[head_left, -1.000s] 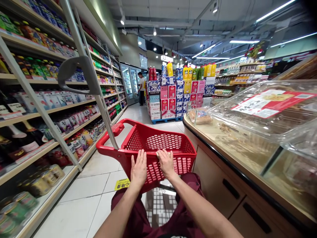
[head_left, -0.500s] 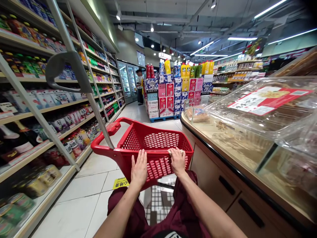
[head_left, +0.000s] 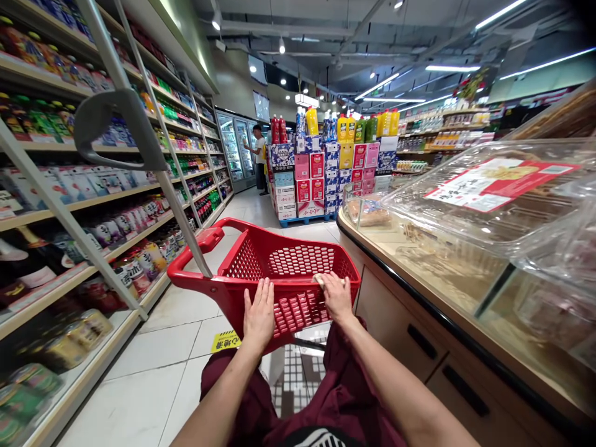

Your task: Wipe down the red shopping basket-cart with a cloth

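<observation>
A red plastic shopping basket cart [head_left: 305,249] with a tall grey pull handle [head_left: 118,130] stands in front of my knees. My left hand [head_left: 259,318] lies flat against its near side, fingers stretched out and nothing in them. At the right end of the near rim, my right hand [head_left: 338,298] curls over a pale cloth [head_left: 319,279] pressed to the basket. Most of the cloth is hidden under the fingers. The inside of the basket shows only partly.
Drink shelves [head_left: 153,217] line the left. A counter [head_left: 419,298] with clear food packs [head_left: 493,192] runs close on my right. Stacked drink boxes [head_left: 311,180] stand ahead, and a person [head_left: 259,158] is near the fridges. A yellow sticker [head_left: 226,341] marks the tiled floor.
My right hand has shifted slightly along the rim, and more of the cloth shows. The left hand stays flat. A person in the background has come further into view by the fridges.
</observation>
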